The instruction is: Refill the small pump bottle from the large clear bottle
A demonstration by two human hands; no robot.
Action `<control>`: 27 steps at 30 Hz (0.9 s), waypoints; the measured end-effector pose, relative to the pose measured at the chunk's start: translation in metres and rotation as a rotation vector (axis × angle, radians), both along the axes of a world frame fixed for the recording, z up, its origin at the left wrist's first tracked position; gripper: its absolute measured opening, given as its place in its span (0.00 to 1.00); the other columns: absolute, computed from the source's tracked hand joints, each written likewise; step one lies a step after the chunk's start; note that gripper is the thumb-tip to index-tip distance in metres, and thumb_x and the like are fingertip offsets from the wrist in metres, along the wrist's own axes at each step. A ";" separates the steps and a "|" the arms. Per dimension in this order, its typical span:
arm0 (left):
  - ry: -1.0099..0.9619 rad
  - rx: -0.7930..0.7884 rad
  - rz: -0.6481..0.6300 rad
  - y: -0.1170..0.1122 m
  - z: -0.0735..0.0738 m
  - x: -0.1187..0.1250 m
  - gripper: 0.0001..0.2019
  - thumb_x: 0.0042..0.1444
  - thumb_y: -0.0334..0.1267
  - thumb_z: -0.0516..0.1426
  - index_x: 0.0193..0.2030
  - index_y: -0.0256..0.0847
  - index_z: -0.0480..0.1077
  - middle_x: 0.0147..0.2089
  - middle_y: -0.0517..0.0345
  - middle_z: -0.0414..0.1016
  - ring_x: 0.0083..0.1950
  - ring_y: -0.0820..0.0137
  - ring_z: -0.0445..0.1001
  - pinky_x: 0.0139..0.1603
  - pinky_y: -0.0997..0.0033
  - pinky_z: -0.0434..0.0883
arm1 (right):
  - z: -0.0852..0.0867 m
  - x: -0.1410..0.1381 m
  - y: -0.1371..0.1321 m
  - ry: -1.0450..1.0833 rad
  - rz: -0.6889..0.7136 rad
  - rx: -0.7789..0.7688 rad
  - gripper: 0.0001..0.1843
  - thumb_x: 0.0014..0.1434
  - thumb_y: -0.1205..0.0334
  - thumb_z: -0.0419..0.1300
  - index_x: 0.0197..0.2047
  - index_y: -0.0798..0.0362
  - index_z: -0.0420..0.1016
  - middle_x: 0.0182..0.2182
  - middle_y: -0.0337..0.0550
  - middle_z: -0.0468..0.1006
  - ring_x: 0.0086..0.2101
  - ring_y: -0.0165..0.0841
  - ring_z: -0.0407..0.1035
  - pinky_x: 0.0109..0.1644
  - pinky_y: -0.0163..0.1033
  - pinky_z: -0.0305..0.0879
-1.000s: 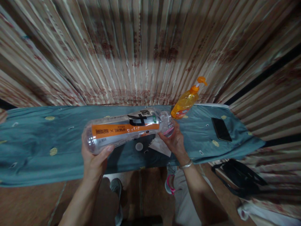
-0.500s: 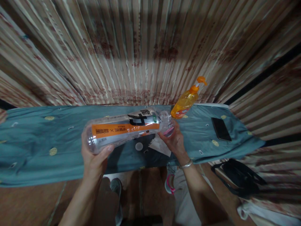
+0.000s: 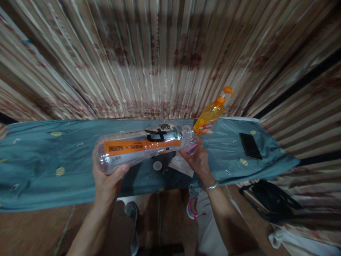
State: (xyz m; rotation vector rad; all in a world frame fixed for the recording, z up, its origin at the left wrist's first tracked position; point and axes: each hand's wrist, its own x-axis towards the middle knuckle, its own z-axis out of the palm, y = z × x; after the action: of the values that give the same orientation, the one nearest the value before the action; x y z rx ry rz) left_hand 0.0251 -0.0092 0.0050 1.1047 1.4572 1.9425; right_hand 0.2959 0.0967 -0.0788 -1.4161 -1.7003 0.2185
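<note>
A large clear plastic drink bottle [image 3: 144,145] with an orange and silver label lies nearly level above the table, its base to the left and its neck to the right. My left hand [image 3: 108,177] is wrapped round its base end, thumb on the near side. At the neck end, my right hand [image 3: 198,158] grips a small clear plastic container [image 3: 188,137] with a pink part, held against the bottle's neck. Whether the two mouths meet is hard to make out. Below the bottle lie a small round whitish cap [image 3: 157,166] and a white tissue [image 3: 182,165].
A pump bottle [image 3: 209,117] of orange liquid stands behind my right hand. A black phone [image 3: 250,146] lies to the right on the green cloth-covered table [image 3: 37,153]. Pleated curtains [image 3: 157,64] hang behind it. A black bag [image 3: 270,199] is at the lower right.
</note>
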 end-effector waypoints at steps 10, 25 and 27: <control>-0.086 0.008 -0.006 0.000 0.004 0.002 0.43 0.36 0.52 0.77 0.62 0.50 0.72 0.67 0.46 0.71 0.69 0.41 0.71 0.69 0.38 0.69 | 0.000 0.001 -0.001 0.011 0.007 -0.023 0.46 0.54 0.47 0.72 0.68 0.55 0.61 0.59 0.62 0.79 0.54 0.52 0.80 0.56 0.59 0.79; -0.121 0.012 -0.015 0.000 0.005 0.002 0.42 0.37 0.51 0.78 0.61 0.50 0.74 0.70 0.46 0.70 0.71 0.40 0.68 0.73 0.34 0.64 | 0.003 0.000 -0.001 0.023 -0.003 -0.020 0.45 0.51 0.51 0.74 0.67 0.54 0.63 0.58 0.61 0.79 0.54 0.53 0.80 0.56 0.60 0.80; -0.113 0.011 -0.013 0.000 0.004 0.002 0.41 0.37 0.51 0.77 0.61 0.51 0.74 0.71 0.47 0.68 0.72 0.39 0.67 0.74 0.34 0.64 | 0.002 0.000 -0.001 0.027 0.001 -0.011 0.45 0.52 0.51 0.74 0.68 0.53 0.63 0.58 0.60 0.80 0.54 0.52 0.80 0.56 0.60 0.80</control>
State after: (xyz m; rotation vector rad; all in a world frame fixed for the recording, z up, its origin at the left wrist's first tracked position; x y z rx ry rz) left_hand 0.0275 -0.0093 0.0093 0.9899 1.3779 1.9730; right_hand 0.2959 0.0954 -0.0766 -1.4146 -1.6797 0.2468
